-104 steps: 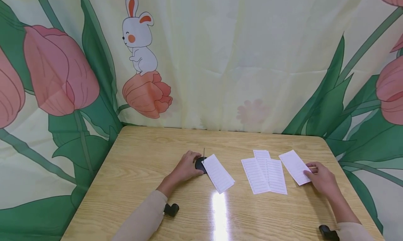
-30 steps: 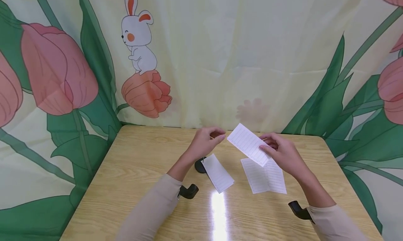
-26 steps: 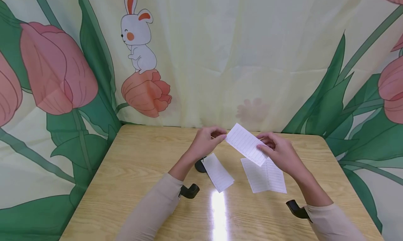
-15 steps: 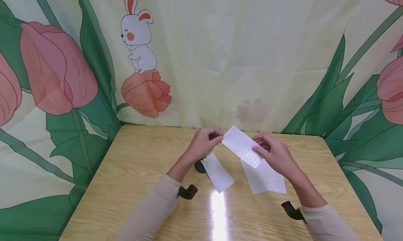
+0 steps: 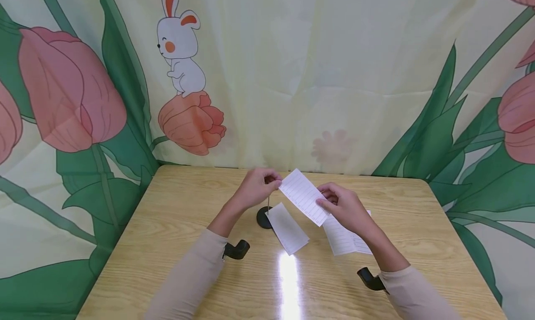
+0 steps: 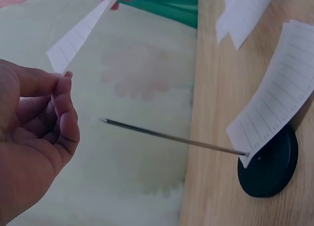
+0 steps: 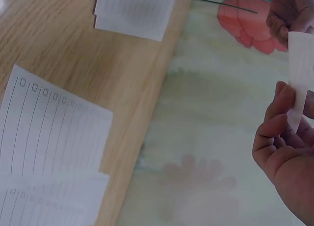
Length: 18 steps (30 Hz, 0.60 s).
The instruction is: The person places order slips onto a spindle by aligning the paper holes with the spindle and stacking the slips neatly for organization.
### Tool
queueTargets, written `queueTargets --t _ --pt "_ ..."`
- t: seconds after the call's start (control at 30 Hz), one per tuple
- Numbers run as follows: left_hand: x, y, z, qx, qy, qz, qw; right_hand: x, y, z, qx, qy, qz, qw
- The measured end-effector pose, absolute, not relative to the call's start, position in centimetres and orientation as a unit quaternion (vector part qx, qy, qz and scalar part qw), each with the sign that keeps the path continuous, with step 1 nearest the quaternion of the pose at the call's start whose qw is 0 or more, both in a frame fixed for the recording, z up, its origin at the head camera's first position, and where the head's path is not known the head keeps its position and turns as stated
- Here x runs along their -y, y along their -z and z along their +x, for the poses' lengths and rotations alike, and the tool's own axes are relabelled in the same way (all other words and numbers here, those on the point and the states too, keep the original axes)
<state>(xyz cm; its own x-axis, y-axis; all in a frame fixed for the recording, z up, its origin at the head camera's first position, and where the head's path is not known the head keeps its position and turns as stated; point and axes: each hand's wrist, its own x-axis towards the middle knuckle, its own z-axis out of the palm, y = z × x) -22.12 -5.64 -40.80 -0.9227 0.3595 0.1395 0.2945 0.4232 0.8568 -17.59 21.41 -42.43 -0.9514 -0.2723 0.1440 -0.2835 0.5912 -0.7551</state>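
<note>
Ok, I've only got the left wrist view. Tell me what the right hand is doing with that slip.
Observer: The right hand pinches the lined slip's near end between thumb and fingers.
Operator: Give me the slip's place against the spike.
Observer: It hangs in the air, slanting from the left hand above the spike down towards the right.
Operator: Describe the loose slips.
Observer: The loose slips overlap on the table, partly under the right hand, each with ruled lines and a row of small boxes.

Wooden table point(image 5: 175, 227); tulip-and-rabbit cloth backdrop point(image 5: 334, 78) behind; light glare on tabletop.
</note>
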Motion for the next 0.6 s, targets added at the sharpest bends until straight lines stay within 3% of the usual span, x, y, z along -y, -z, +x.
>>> queueTargets --t 0.6 --pt "7.8 42.0 -22.3 -0.851 -0.495 0.170 0.044 -19.4 43.5 -18.3 0.885 -0.437 0.155 -0.031"
